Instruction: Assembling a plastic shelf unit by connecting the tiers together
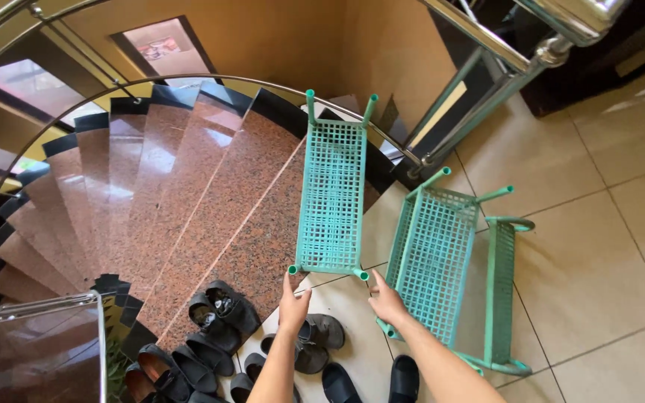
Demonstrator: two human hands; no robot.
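Both forearms reach out from the bottom of the view, and each hand pinches a near corner of a green mesh shelf panel [331, 201]. The left hand [293, 302] has its grip clenched around the near left corner peg; the right hand [387, 300] closes fingers on the near right corner peg. That panel hangs out over the top of the curved granite staircase [188, 194], its far pegs pointing toward the steel handrail [487, 45].

Just to the right, the remaining part of the green rack [442, 265] stands tilted on the tiled floor [599, 246], close to the right wrist. Dark shoes and sandals [222, 313] lie crowded on the floor beneath and beside the arms.

Judging from this, the hold is thin: only two corners are gripped, so the long panel could swing or slip and clatter down the stairs. A step forward risks tripping on the scattered shoes right at the stair edge. The right elbow could also knock the leaning rack over.
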